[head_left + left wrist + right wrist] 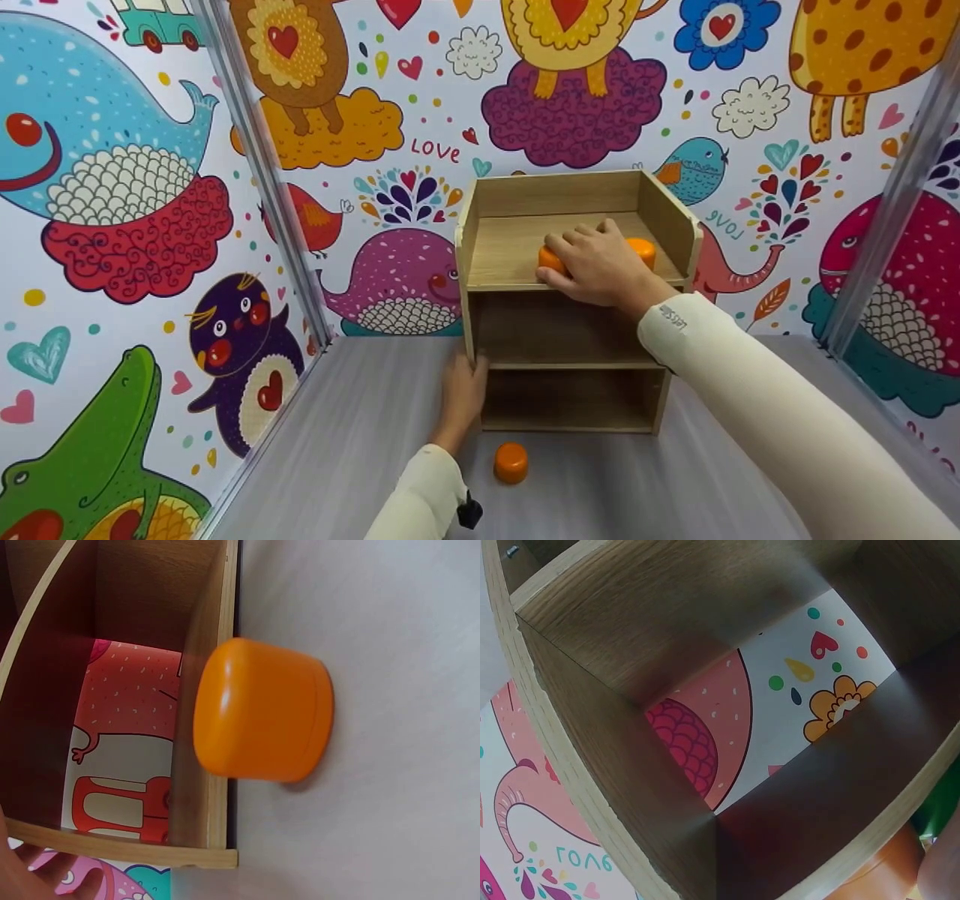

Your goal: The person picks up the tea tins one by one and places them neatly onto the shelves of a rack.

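A small wooden shelf unit (566, 366) with an open top tray stands on the table. At the front of that top tray, my right hand (600, 264) grips an orange rounded cylinder (551, 260), its fingers curled over it. Another orange rounded cylinder (642, 252) shows just right of the hand, partly hidden by it. My left hand (463, 390) holds the unit's left side panel at its front edge. A third orange cylinder (511, 463), squat with a seam near its base, stands upright on the table before the unit; the left wrist view shows this cylinder (262, 712) close up.
Below the top tray are two open compartments, the middle shelf board (570, 367) between them. Grey table (360, 450) surrounds the unit. Cartoon-printed walls (420, 195) stand behind and at both sides, with metal corner posts (274, 187). A small black object (469, 511) hangs at the left sleeve.
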`<state>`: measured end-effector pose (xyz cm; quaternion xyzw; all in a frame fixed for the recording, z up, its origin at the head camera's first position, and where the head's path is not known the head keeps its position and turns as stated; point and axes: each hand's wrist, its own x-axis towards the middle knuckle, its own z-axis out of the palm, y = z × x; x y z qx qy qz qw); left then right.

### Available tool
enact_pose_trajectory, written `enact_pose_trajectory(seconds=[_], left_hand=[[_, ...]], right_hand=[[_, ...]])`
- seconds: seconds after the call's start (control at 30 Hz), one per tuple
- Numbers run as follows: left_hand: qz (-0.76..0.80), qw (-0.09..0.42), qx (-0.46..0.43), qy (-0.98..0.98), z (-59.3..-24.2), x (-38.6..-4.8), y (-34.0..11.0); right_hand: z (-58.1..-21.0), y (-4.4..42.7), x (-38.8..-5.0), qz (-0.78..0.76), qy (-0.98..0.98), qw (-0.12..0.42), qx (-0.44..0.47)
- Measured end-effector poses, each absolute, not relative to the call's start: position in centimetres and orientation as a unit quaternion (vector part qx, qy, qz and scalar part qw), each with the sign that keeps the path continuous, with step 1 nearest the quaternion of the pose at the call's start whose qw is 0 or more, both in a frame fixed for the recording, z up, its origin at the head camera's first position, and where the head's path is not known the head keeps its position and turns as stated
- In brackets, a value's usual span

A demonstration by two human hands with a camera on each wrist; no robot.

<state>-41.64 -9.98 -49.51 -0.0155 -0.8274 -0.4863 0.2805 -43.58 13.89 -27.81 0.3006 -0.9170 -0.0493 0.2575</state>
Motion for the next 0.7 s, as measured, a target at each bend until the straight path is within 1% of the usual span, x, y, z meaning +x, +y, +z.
enact_pose_trajectory(seconds=[0.1, 0.33, 0.57, 0.7], left_hand=[[-0.492, 0.274, -0.014, -0.826, -49.5, -41.7, -10.0], [-0.486, 0.278, -0.02, -0.828, -49.4, -41.6, -10.0], [-0.5, 0.253, -0.011, -0.828, -49.3, -41.4, -10.0], [-0.505, 0.25, -0.017, -0.826, -49.3, -41.4, -10.1]], right_hand=[[-27.8, 13.9, -43.5, -0.047, -0.918, 0.256, 0.3], [-27.8, 13.7, -43.5, -0.051, -0.921, 0.249, 0.297], [-27.3, 13.7, -43.4, -0.072, -0.921, 0.245, 0.295], [-26.8, 13.9, -43.3, -0.074, -0.919, 0.252, 0.295]])
